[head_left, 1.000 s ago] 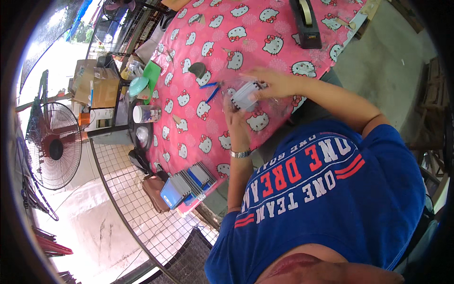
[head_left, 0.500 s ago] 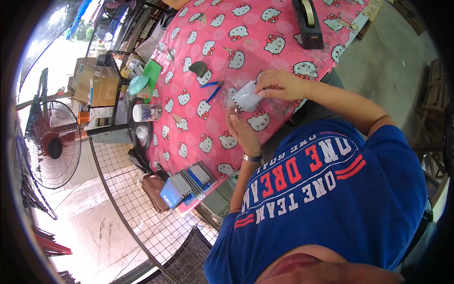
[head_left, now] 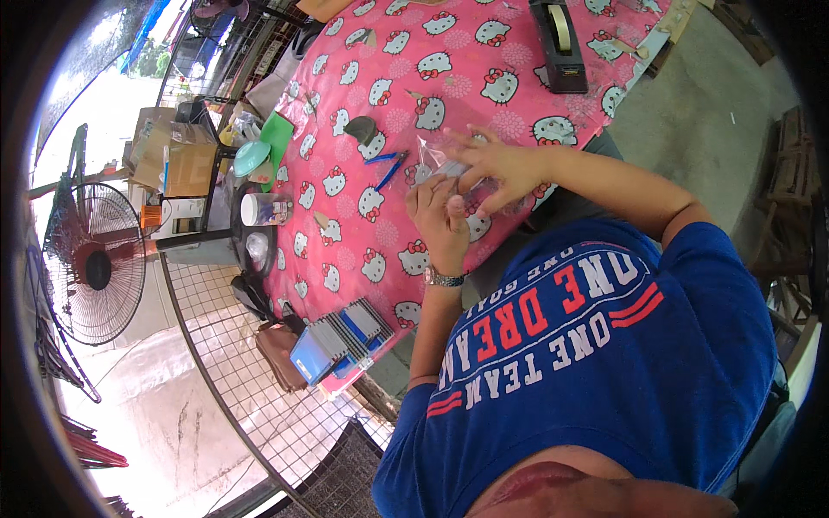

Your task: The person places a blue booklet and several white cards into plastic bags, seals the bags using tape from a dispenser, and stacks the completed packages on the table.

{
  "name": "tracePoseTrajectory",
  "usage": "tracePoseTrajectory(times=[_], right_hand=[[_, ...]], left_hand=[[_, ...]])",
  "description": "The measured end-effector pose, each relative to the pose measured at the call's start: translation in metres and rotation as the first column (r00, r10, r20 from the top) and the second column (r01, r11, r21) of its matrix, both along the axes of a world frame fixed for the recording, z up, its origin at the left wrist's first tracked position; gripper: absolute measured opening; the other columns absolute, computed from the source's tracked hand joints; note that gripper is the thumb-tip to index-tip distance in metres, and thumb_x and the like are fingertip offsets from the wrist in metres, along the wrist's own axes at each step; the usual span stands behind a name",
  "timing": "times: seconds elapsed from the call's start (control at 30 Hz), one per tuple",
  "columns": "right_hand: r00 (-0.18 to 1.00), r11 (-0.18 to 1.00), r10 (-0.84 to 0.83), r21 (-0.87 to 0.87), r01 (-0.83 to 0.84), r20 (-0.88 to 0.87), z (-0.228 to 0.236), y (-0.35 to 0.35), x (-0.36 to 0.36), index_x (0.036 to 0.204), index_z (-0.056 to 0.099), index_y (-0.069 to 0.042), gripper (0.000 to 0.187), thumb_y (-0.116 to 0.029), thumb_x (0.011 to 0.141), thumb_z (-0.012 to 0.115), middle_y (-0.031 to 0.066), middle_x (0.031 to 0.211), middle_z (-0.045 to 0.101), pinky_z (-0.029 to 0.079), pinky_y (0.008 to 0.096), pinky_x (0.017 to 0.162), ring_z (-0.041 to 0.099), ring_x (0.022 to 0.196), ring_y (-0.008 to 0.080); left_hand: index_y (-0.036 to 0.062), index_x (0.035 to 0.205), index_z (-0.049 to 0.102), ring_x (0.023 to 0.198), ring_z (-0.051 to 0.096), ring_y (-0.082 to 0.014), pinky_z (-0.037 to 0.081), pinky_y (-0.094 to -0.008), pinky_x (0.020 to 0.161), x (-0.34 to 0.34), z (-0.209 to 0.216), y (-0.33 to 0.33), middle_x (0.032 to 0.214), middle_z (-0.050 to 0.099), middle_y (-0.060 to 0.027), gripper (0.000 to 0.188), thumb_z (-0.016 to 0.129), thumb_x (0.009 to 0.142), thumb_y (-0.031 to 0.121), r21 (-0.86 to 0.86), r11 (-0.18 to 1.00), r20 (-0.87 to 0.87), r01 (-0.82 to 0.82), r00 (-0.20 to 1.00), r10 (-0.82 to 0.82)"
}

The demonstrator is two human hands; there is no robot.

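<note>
Blue pliers (head_left: 394,168) lie ahead-left of the left hand (head_left: 441,219), a black tape dispenser (head_left: 563,65) well beyond the right hand (head_left: 508,167). Clear plastic (head_left: 427,148) lies beneath both, long axis hidden; the right is spread, the left's grip I can't tell.

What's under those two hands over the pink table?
Beneath the left hand and right hand, clear plastic pokes out over the pink tablecloth, and part of something pale shows between them. The hands cover the rest, so its full shape is hidden.
</note>
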State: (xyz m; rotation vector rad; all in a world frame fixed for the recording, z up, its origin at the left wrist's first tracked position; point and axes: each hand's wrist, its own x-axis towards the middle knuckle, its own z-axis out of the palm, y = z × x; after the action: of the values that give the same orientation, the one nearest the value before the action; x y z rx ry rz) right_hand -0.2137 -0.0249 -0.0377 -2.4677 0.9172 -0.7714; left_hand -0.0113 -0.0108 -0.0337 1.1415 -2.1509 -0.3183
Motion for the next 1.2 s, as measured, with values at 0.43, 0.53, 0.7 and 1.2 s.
tracePoseTrajectory(times=[0.43, 0.53, 0.7, 1.2], right_hand=[[0.175, 0.23, -0.973, 0.588, 0.775, 0.15, -0.067, -0.03, -0.171, 0.097, 0.065, -0.002, 0.025, -0.024, 0.085, 0.065, 0.0086, 0.088, 0.062, 0.049, 0.0328, 0.073, 0.059, 0.082, 0.0206], [-0.055, 0.39, -0.894, 0.834, 0.391, 0.444, -0.077, -0.031, -0.16, 0.095, 0.065, -0.001, 0.019, -0.019, 0.088, 0.064, 0.0031, 0.083, 0.06, 0.048, 0.0256, 0.064, 0.055, 0.074, 0.0104], [-0.141, 0.635, -0.652, 0.639, 0.435, 0.745, -0.088, -0.009, -0.125, 0.092, 0.063, -0.002, 0.012, -0.013, 0.091, 0.059, 0.0015, 0.08, 0.057, 0.044, 0.0229, 0.058, 0.05, 0.066, 0.0085], [0.999, 0.968, -0.034, 0.25, 0.039, -0.026, 0.033, -0.067, 0.011, 0.071, 0.062, 0.001, 0.035, -0.033, 0.077, 0.069, 0.0126, 0.061, 0.056, 0.04, 0.0379, 0.047, 0.051, 0.051, 0.0234]], left_hand=[[0.0027, 0.135, 0.042, 0.126, 0.031, -0.0508, 0.022, -0.0561, 0.108, -0.042, 0.003, 0.034, 0.131, 0.037, -0.0354, 0.078, 0.058, 0.081, 0.057, 0.004, 0.998, 0.327, -0.055, 0.944, 0.051], [0.0072, 0.138, 0.04, 0.128, 0.028, -0.0518, 0.02, -0.0565, 0.109, -0.043, 0.001, 0.037, 0.133, 0.034, -0.0367, 0.077, 0.059, 0.082, 0.056, -0.007, 0.996, 0.406, -0.083, 0.91, 0.079], [0.0097, 0.137, 0.042, 0.128, 0.029, -0.0505, 0.021, -0.0541, 0.109, -0.037, -0.006, 0.035, 0.133, 0.033, -0.0358, 0.068, 0.058, 0.085, 0.051, 0.006, 0.996, 0.342, -0.094, 0.936, 0.086], [0.007, 0.134, 0.046, 0.126, 0.028, -0.0543, 0.031, -0.0503, 0.104, -0.045, 0.003, 0.036, 0.138, 0.016, -0.0363, 0.059, 0.063, 0.086, 0.037, 0.04, 0.989, 0.255, -0.142, 0.958, 0.128]])
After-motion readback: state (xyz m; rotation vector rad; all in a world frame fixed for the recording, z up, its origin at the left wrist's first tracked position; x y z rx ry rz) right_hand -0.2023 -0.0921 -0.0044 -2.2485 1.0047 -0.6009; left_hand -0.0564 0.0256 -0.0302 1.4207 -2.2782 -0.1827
